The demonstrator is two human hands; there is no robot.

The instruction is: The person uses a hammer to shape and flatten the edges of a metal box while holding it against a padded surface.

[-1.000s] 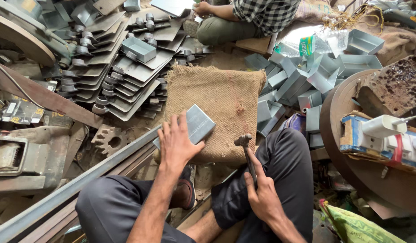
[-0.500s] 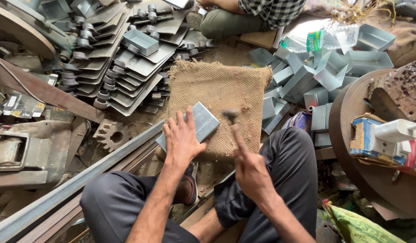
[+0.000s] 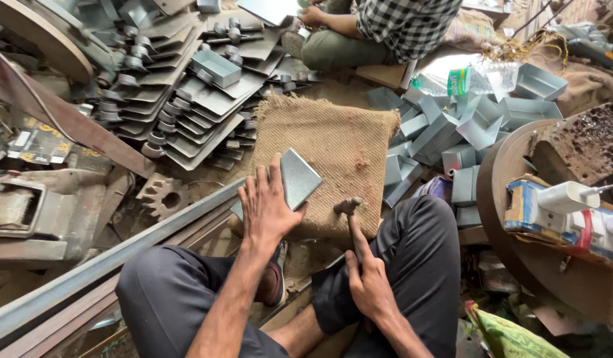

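Grey folded sheet-metal piece (image 3: 294, 178) on burlap pad (image 3: 333, 142)
Left hand (image 3: 267, 205) presses it flat; right hand (image 3: 369, 282) grips small hammer (image 3: 349, 209), now lowered from its raised position.

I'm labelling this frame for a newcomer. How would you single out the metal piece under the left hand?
Find the burlap pad in the middle of the floor. At its near edge the left hand presses down a flat grey metal piece. Unlike the folded grey boxes heaped to its right, it lies alone on the burlap.
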